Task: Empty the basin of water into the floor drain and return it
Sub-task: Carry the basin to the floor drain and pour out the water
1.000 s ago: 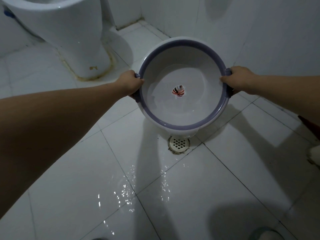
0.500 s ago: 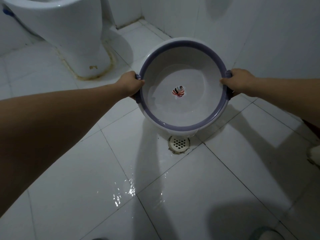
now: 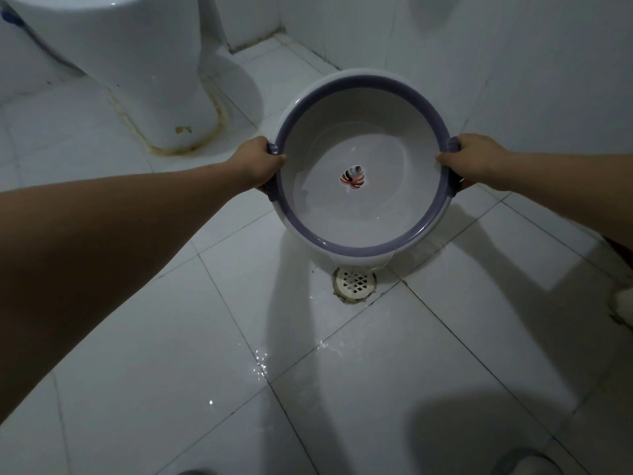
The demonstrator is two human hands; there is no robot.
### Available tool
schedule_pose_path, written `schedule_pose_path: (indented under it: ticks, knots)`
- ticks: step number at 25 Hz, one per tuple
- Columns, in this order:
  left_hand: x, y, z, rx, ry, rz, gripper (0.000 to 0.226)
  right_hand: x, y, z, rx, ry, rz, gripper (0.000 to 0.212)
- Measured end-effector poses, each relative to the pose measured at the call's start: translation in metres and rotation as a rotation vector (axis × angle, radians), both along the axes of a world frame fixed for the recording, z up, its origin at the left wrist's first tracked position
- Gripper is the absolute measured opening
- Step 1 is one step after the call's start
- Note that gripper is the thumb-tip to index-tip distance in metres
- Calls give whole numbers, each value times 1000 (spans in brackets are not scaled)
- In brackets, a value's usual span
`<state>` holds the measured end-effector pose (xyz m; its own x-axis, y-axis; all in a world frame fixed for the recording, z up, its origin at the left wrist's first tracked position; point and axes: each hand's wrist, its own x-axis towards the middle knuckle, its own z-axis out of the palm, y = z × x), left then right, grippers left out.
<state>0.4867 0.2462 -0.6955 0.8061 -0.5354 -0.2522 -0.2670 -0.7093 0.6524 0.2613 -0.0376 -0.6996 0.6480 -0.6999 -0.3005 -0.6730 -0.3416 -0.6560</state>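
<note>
Basin [image 3: 394,200] is held clear of the floor by both side handles and tipped toward the wearer. Its low lip is just above and behind the floor drain [image 3: 355,281], prob. so the last water is shed at the grate, not across the tiles. L hand [image 3: 258,166] is wrapped round the left handle, thumb laid over the rim. R hand [image 3: 474,161] is clamped likewise on the right handle; fingers beneath are hidden.

Drain is set at a tile-joint crossing nr the floor's far edge, by the wall [image 3: 513,63].

Basin: round, smooth plastic, pale w/ purple rim band, leaf motif [image 3: 353,178] at btm centre. A shallow film of water [image 3: 342,222] is left at the low side.

Floor tiles [image 3: 154,337]: glossy white, wet in patches. Grate: round, lattice-cut, surround stained. Toilet [image 3: 137,63] is seen at far-left.
</note>
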Motion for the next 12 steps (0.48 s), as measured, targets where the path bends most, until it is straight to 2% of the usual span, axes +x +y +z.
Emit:
schedule_pose_path:
  ticks: [12]
  knots:
    - [1,4,-5,-50,37,-15,23,-5,5,-3,9,-16,14,24]
